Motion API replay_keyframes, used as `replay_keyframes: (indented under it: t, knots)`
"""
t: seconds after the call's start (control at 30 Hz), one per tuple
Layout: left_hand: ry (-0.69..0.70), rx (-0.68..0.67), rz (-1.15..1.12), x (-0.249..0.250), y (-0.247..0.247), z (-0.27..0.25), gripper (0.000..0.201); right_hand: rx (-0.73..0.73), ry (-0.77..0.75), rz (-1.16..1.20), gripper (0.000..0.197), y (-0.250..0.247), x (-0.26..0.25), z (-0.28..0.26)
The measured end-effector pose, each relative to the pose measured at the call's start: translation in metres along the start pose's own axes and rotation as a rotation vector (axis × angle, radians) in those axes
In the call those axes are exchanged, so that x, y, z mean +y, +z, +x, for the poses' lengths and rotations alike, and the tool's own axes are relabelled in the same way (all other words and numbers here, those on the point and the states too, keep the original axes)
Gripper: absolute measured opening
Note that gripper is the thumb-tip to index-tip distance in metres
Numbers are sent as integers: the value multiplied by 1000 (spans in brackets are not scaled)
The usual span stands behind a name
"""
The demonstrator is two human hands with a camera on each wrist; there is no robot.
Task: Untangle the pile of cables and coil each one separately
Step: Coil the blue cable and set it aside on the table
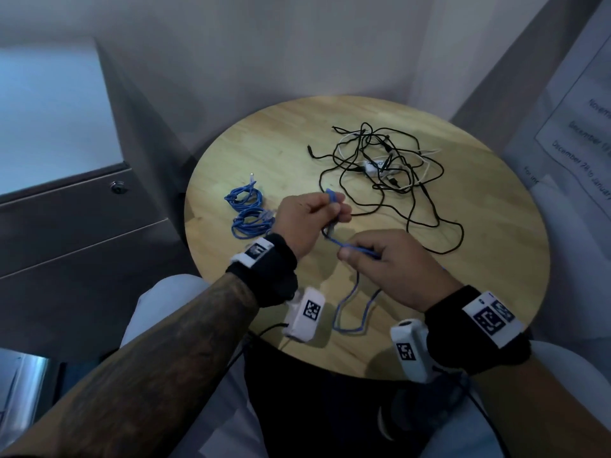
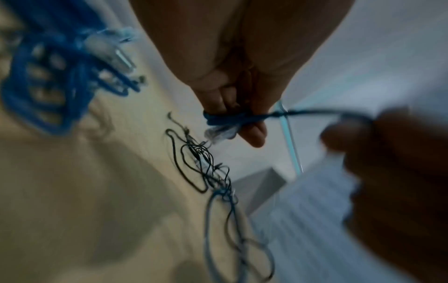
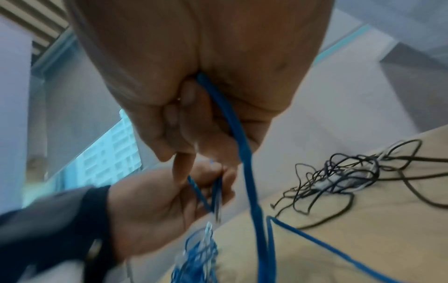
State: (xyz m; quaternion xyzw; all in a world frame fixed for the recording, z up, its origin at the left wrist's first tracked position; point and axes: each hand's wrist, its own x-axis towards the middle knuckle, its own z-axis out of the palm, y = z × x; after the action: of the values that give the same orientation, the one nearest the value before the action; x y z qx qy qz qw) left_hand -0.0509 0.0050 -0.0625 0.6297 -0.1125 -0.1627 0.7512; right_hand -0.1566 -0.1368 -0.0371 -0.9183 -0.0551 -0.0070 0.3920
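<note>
Above the table's [image 1: 496, 292] near edge, the left hand [image 1: 304, 219] pinches the blue cable's [image 1: 350, 309] plug end while the right hand [image 1: 390, 262] grips its run — better to wind small even loops, slack feeding freely, clear of the black tangle [image 1: 383, 166] toward the far edge.

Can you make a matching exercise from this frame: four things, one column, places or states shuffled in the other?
Things:
1. blue cable
2. coiled blue cables
3. black and white tangle
4. table

States:
A. round, wooden, bearing everything
B. lying far right, not sorted
C. held between left hand and right hand
D. two bundles set aside on the left

Pairs: 1-C, 2-D, 3-B, 4-A
</note>
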Motion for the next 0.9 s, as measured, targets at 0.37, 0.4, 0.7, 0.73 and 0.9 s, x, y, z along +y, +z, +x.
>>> replay_keyframes:
  t: [0.37, 0.4, 0.7, 0.73, 0.9]
  knots:
    - [-265, -454, -3, 9, 19, -19, 28, 413, 143, 236, 6, -28, 36, 16]
    - [-298, -460, -67, 12, 17, -18, 29, 402, 169, 228, 8, -26, 40, 18]
    - [-254, -163, -666, 17, -4, -2, 26, 54, 159, 59, 24, 23, 21, 16]
    - [-236, -112, -682, 17, -5, 0, 26, 12, 168, 43, 20, 27, 19, 15]
    - [-183, 67, -624, 7, -11, 9, 21, -86, 132, -54, 14, 26, 10, 8]
